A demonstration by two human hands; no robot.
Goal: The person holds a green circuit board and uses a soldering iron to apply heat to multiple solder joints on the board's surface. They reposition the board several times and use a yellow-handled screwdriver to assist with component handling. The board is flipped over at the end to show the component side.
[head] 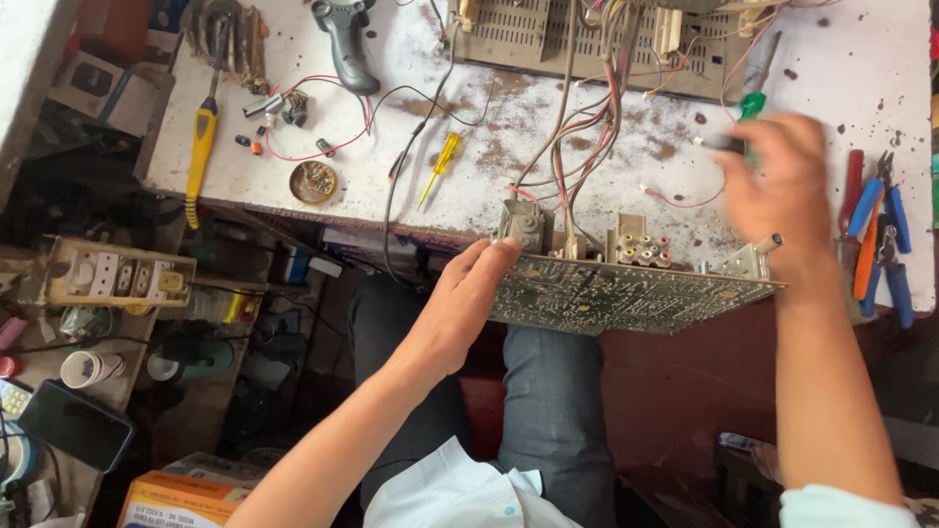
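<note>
We hold the circuit board (626, 291) at the table (861, 88) edge, our left hand (468, 303) gripping its 9 o'clock end. Our right hand (778, 186), blurry, pinches a green screwdriver (751, 104) at 1 o'clock. Best keep the board steady. Tangled wires (587, 137) at 12 o'clock crowd us; pliers (880, 235) lie at 3 o'clock.

Circuit board (626, 293) matt, solder-speckled; bench (548, 147) chipped paint (rough).

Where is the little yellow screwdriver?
In the head view the small yellow screwdriver lies on the white workbench, left of centre, beside a black cable and above the left hand that steadies the green circuit board.
</note>
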